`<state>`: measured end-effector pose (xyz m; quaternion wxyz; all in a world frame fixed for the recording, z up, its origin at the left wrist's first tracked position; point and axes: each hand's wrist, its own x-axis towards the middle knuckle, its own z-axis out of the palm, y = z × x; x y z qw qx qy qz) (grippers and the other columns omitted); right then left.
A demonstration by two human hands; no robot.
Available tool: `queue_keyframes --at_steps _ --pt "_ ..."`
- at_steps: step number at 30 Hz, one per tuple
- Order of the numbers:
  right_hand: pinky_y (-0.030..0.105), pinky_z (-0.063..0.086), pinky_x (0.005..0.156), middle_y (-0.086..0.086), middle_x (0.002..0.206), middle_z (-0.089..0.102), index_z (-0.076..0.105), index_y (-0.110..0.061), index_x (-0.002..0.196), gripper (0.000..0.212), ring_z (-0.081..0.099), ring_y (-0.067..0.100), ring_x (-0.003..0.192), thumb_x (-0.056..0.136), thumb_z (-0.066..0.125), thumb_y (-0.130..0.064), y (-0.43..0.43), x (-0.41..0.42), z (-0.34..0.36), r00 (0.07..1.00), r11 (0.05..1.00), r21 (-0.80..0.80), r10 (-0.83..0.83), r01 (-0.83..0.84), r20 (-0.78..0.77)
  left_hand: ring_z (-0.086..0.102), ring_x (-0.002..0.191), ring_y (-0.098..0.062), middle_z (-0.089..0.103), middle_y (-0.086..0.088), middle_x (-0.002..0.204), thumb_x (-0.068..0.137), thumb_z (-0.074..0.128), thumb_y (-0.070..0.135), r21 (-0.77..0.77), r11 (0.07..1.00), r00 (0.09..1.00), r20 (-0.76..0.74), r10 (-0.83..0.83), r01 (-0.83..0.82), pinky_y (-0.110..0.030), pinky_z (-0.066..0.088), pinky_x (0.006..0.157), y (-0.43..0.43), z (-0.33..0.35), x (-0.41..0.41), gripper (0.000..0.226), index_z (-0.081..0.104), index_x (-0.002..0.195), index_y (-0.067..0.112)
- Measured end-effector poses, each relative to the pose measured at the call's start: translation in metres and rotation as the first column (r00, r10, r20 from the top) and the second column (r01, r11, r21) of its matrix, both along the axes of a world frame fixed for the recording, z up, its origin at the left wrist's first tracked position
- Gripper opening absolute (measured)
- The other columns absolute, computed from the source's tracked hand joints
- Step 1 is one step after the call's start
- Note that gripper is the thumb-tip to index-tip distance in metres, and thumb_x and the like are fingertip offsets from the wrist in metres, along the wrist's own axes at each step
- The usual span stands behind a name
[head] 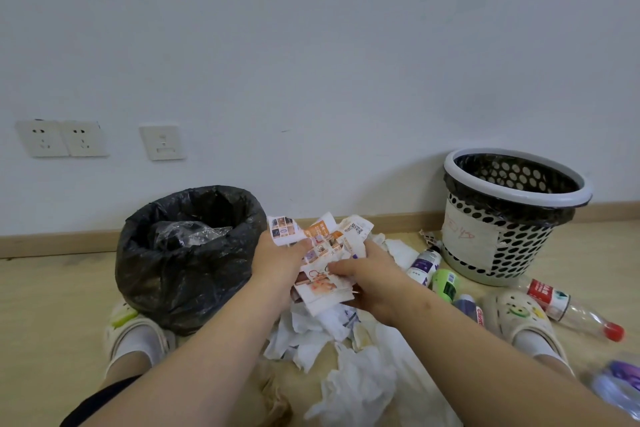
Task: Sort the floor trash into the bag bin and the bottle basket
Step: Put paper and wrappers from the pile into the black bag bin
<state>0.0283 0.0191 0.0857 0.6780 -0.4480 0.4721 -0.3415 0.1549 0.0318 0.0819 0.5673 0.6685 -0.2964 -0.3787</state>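
— Both hands are clamping the same thing in the head view: the left hand (277, 262) and right hand (367, 279) are curling their fingers round a bundle of printed paper scraps (325, 246) and pressing it between them.

— Where is it hanging?

— Over the floor, just beside the bag bin (166, 281) and above the pile of tissues (329, 350).

— What are you worrying about?

— The scraps are fanning out loose at the top. If the hands are tipping them toward the bin without squeezing tighter, I'm guessing some will be sliding out short of the rim. The bag's mouth is also sagging unevenly, so pieces could be catching on its edge.

— And the containers?

— The bag bin is holding crumpled clear plastic (187, 234), sitting fairly high inside. The bottle basket (519, 246), well apart on the right, is wearing a black liner (502, 204); no bottle is showing inside, though its bottom is hiding from view.

— So the bottles are waiting?

— Yes: a purple-labelled bottle (424, 263), a green bottle (445, 282) and a red-capped clear bottle (571, 308) are lying on the floor near the basket.
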Motion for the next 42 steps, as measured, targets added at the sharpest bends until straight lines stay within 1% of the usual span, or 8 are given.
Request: queue_keyframes --at_steps 5,11,16,21,30,34,38,42 --pt "0.038 0.056 0.068 0.012 0.103 0.065 0.052 -0.016 0.099 0.026 0.065 0.026 0.080 0.087 0.055 0.007 -0.007 -0.006 0.000 0.999 0.998 -0.065 -0.023 0.020 -0.047 0.069 0.089 -0.030 0.069 -0.015 0.105 0.082 0.065 -0.005 0.041 0.969 0.966 -0.092 -0.241 0.246 -0.046 0.056 0.082 0.001 0.003 0.000 0.035 0.060 0.114 0.007" --pt "0.036 0.054 0.076 0.011 0.109 0.066 0.051 -0.014 0.116 0.029 0.064 0.024 0.091 0.091 0.049 -0.001 -0.010 -0.003 -0.002 0.993 0.995 -0.088 0.031 -0.041 -0.112 0.066 0.099 -0.030 0.067 -0.012 0.114 0.074 0.069 -0.011 0.076 0.980 0.981 -0.066 -0.180 0.185 -0.050 0.054 0.089 -0.003 -0.007 0.011 0.054 0.056 0.121 0.011" --pt "0.023 0.052 0.054 0.001 0.082 0.066 0.056 -0.021 0.092 0.018 0.063 0.013 0.069 0.095 0.044 -0.007 -0.011 0.003 0.004 0.989 0.991 -0.117 0.056 -0.072 -0.136 0.066 0.101 -0.029 0.067 -0.012 0.117 0.084 0.062 -0.004 0.027 0.972 0.971 -0.048 -0.232 0.234 -0.050 0.052 0.093 0.001 -0.004 0.022 0.044 0.057 0.124 0.012" --pt "0.020 0.051 0.054 -0.001 0.081 0.065 0.054 -0.019 0.094 0.018 0.062 0.011 0.067 0.096 0.044 -0.004 -0.014 0.021 0.005 0.987 0.982 -0.183 0.024 -0.053 -0.158 0.066 0.102 -0.030 0.067 -0.015 0.115 0.084 0.050 -0.016 0.043 0.915 0.916 -0.048 -0.399 0.401 -0.044 0.055 0.084 0.008 0.003 0.041 0.049 0.053 0.124 0.013" --pt "0.020 0.047 0.049 -0.002 0.082 0.065 0.053 -0.022 0.083 0.019 0.062 0.014 0.070 0.095 0.047 -0.009 -0.012 0.093 0.001 0.974 0.951 -0.267 0.102 -0.155 -0.203 0.059 0.097 -0.022 0.057 -0.008 0.128 0.086 0.058 -0.007 -0.007 0.999 0.999 -0.032 0.042 -0.042 -0.030 0.052 0.070 0.024 -0.002 0.099 0.059 0.038 0.135 0.018" --pt "0.012 0.044 0.043 -0.004 0.085 0.065 0.056 -0.020 0.095 0.008 0.060 0.005 0.067 0.096 0.049 -0.015 -0.018 0.119 0.000 0.972 0.949 -0.245 0.162 -0.201 -0.172 0.059 0.101 -0.016 0.052 0.000 0.132 0.091 0.052 -0.004 -0.073 0.997 0.997 0.075 0.007 -0.001 -0.030 0.054 0.077 0.029 0.000 0.118 0.071 0.025 0.140 0.039" --pt "0.012 0.044 0.042 0.000 0.090 0.071 0.060 -0.021 0.092 0.011 0.065 0.008 0.068 0.095 0.051 -0.015 -0.030 0.133 -0.004 0.981 0.964 -0.195 0.164 -0.181 -0.100 0.063 0.099 -0.016 0.057 0.002 0.125 0.091 0.049 -0.006 -0.117 0.992 0.990 0.135 -0.024 0.040 -0.027 0.056 0.070 0.024 0.005 0.132 0.067 0.033 0.122 0.052" --pt "0.013 0.044 0.044 0.002 0.102 0.070 0.059 -0.015 0.106 0.014 0.066 0.009 0.074 0.096 0.050 -0.016 -0.051 0.155 0.005 0.979 0.950 -0.252 0.153 -0.183 -0.133 0.059 0.090 -0.010 0.051 0.001 0.131 0.093 0.047 -0.004 -0.044 0.997 0.974 0.220 -0.048 0.059 -0.023 0.056 0.066 0.005 0.014 0.146 0.048 0.046 0.113 0.040"
